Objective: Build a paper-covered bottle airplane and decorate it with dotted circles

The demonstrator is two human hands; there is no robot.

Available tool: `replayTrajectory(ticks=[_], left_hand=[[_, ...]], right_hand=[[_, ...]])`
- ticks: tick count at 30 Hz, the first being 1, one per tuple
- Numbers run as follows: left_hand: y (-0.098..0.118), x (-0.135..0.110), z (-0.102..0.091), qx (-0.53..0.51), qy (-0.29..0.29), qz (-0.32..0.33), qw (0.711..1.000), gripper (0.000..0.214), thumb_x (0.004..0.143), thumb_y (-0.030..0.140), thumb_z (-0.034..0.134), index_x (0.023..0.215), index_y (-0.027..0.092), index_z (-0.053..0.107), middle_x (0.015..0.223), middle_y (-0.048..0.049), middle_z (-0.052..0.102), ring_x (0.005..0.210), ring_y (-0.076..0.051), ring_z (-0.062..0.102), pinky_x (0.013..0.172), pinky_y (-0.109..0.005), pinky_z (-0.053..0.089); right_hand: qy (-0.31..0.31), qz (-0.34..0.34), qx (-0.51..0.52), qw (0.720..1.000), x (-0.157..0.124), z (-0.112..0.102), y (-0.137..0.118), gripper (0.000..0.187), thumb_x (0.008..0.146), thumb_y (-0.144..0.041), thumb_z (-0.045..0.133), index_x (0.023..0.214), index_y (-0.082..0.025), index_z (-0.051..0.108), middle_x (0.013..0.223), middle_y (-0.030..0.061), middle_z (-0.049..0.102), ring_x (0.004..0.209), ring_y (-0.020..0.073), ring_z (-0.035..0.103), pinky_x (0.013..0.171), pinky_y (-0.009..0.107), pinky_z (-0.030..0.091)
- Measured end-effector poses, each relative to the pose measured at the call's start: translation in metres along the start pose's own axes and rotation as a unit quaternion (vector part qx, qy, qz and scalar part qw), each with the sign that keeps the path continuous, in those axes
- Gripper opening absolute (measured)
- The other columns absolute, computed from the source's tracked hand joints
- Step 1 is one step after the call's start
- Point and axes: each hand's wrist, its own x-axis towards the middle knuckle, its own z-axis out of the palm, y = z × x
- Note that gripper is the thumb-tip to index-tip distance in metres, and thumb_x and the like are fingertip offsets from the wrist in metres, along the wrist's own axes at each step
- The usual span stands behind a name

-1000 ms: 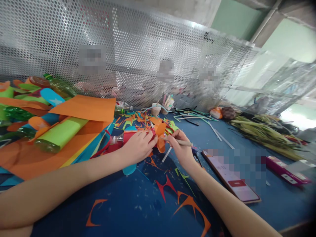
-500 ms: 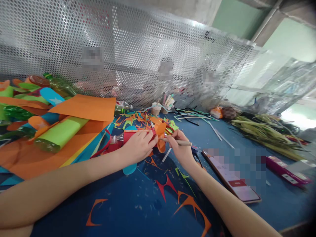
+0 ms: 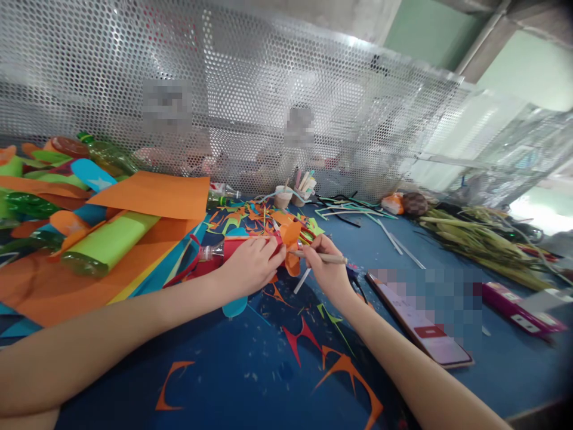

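My left hand [image 3: 255,263] lies over a clear plastic bottle [image 3: 210,252] wrapped in red paper, its fingers closed around the bottle's body. The bottle rests on its side, neck to the left. An orange paper piece [image 3: 292,236] with rounded lobes stands at its far end, beside my left fingertips. Blue rounded paper [image 3: 235,307] shows beneath my left wrist. Between the fingers of my right hand [image 3: 326,266] is a slim wood-coloured brush [image 3: 333,259], its handle pointing right and its front end against the orange piece. The brush's tip is too small to make out.
Paper scraps [image 3: 250,218] litter the blue table [image 3: 224,370]. Paper-covered bottles [image 3: 111,242] and orange sheets [image 3: 156,194] pile up on the left. A phone [image 3: 421,322], a purple box [image 3: 519,310] and dried stalks [image 3: 478,245] lie right. Cups [image 3: 283,197] stand before a perforated metal screen [image 3: 268,89].
Both hands keep nearly the same place on the bottle and the brush. The brush handle has shifted very slightly. Behind the screen, a person at the right no longer shows clearly.
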Motion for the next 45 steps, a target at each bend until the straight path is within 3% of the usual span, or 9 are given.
replayTrajectory(ticks=[15,21,27,45], left_hand=[[0.000,0.001,-0.002,0.009,-0.001,0.000,1.000,0.039,0.088,0.027,0.048,0.122,0.009,0.048,0.113,-0.0166,0.054,0.094,-0.025,0.053,0.079,-0.038,0.045],[0.000,0.001,-0.002,0.000,-0.004,-0.002,1.000,0.040,0.088,0.027,0.048,0.123,0.009,0.048,0.115,-0.0172,0.053,0.096,-0.026,0.053,0.081,-0.038,0.044],[0.001,0.001,-0.003,-0.008,-0.005,-0.006,1.000,0.039,0.089,0.026,0.048,0.123,0.008,0.047,0.115,-0.0174,0.053,0.098,-0.026,0.053,0.082,-0.038,0.043],[0.001,0.002,-0.002,-0.008,-0.009,-0.005,1.000,0.040,0.089,0.027,0.048,0.124,0.008,0.047,0.114,-0.0180,0.053,0.097,-0.026,0.053,0.081,-0.038,0.043]], right_hand=[[0.010,0.003,-0.022,1.000,-0.001,0.000,-0.010,0.029,0.078,-0.030,0.058,0.060,-0.023,0.036,0.046,-0.0084,0.043,0.042,0.0094,0.038,0.046,0.023,0.032],[0.020,-0.012,-0.030,0.999,-0.001,-0.001,-0.012,0.028,0.077,-0.027,0.057,0.059,-0.023,0.036,0.046,-0.0074,0.044,0.045,0.0105,0.043,0.048,0.023,0.034],[0.009,-0.001,-0.020,1.000,-0.001,0.000,-0.010,0.029,0.078,-0.031,0.057,0.060,-0.024,0.036,0.045,-0.0082,0.043,0.041,0.0092,0.037,0.044,0.023,0.032],[0.015,-0.008,-0.021,1.000,0.000,-0.002,-0.009,0.028,0.078,-0.031,0.057,0.061,-0.023,0.037,0.046,-0.0079,0.043,0.045,0.0110,0.043,0.048,0.024,0.035]])
